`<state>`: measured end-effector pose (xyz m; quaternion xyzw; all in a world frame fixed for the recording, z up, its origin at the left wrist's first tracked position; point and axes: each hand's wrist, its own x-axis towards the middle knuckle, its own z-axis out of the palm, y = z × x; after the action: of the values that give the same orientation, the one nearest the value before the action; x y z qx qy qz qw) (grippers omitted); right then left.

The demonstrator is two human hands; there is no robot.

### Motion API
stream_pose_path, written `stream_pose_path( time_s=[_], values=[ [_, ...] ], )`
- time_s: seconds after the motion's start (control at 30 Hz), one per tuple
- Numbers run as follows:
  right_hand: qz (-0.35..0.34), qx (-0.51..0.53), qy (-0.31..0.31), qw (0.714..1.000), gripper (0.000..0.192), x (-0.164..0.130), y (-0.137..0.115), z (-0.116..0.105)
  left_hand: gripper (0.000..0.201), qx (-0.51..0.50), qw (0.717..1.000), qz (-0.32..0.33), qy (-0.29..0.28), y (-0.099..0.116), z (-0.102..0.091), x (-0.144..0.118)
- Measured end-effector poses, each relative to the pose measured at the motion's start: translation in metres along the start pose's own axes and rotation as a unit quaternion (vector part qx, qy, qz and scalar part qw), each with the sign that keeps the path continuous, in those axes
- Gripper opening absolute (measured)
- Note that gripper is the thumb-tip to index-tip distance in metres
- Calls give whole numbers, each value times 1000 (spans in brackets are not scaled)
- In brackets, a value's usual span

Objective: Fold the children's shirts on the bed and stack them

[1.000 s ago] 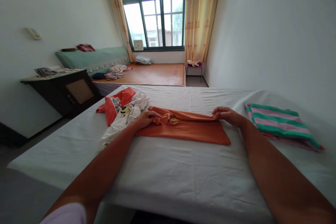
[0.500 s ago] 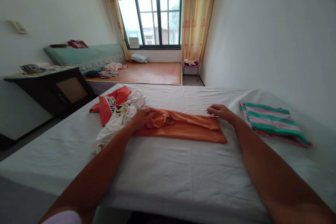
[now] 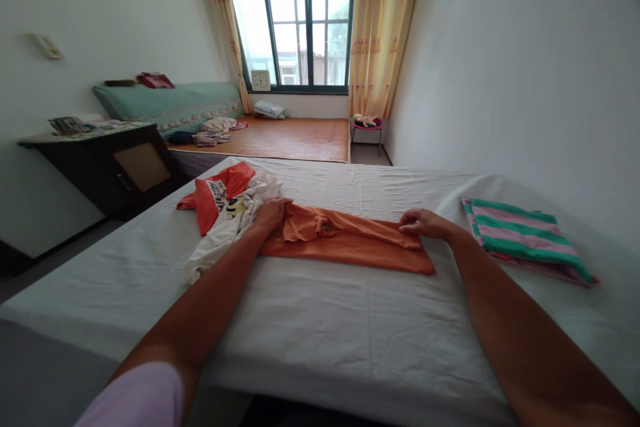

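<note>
Between the two hands lies the orange shirt (image 3: 357, 255), spread as a long strip on the white sheet (image 3: 370, 330), its upper layer folded over and the lower one showing along the side nearer the person. The left hand (image 3: 271, 215) rests at the strip's left end, fingers bent over the cloth; whether they pinch it or only press cannot be told. At the other end, the right hand (image 3: 424, 223) has its fingers curled by the far corner of the upper layer, seemingly touching it, though a firm grip cannot be made out.

Just right of the left hand the upper layer is bunched and puckered, while toward the right hand it runs smoother. To do this fold well, I would let the left hand anchor its end, draw the cloth lightly taut with the right, and stroke the pucker flat before adding another layer.

Beside the left hand, close against the strip, sits a crumpled white shirt (image 3: 215, 248) with a red shirt (image 3: 204, 205) beyond it; well right of the right hand lies a folded striped cloth (image 3: 525, 230).
</note>
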<state>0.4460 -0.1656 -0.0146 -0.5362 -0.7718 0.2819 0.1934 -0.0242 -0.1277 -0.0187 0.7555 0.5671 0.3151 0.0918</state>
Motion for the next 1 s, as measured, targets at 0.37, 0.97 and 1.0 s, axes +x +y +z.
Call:
stream_pose_path(
  time_s=[0.37, 0.97, 1.0],
  values=[
    [21, -135, 204, 969, 15, 5, 3, 6, 39, 40, 996, 8, 76, 3, 0, 0],
    [-161, -85, 35, 983, 28, 15, -44, 45, 22, -48, 982, 166, -77, 77, -2, -37],
    [-158, -80, 30, 984, 28, 15, -46, 44, 28, -38, 981, 171, -87, 80, 1, -39]
  ],
)
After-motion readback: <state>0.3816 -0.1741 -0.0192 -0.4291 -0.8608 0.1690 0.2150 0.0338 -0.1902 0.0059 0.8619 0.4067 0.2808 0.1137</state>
